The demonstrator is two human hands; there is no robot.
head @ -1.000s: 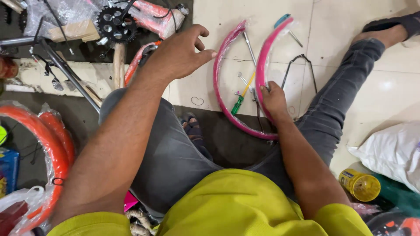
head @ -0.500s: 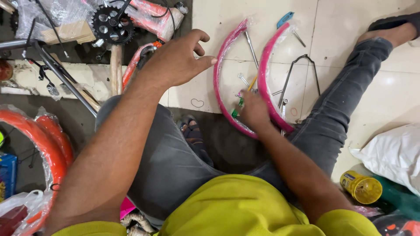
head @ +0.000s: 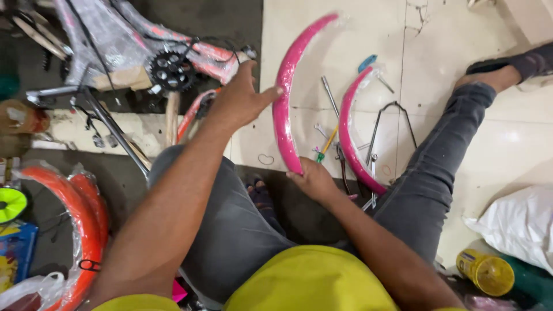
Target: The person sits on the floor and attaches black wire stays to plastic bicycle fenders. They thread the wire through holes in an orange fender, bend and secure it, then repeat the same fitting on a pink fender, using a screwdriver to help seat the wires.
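My right hand [head: 314, 179] grips the near end of a long curved pink mudguard [head: 286, 92] wrapped in clear plastic, lifted off the tiled floor. My left hand [head: 241, 101] hovers with fingers spread, its thumb touching the mudguard's left edge near the middle. A second pink mudguard [head: 351, 141] lies on the floor to the right, beside my outstretched right leg [head: 438, 167]. Thin metal stays [head: 380, 135] and a small screwdriver [head: 326, 144] lie between the two mudguards.
A bicycle frame with a black chainring [head: 170, 70] wrapped in plastic lies at the upper left. Orange mudguards [head: 75, 219] lie at the left. A white sack [head: 518, 227] and a yellow tin [head: 487, 270] sit at the lower right.
My right hand moved left from the right mudguard to the left one and raised it by its near end. My left hand came up against its edge.
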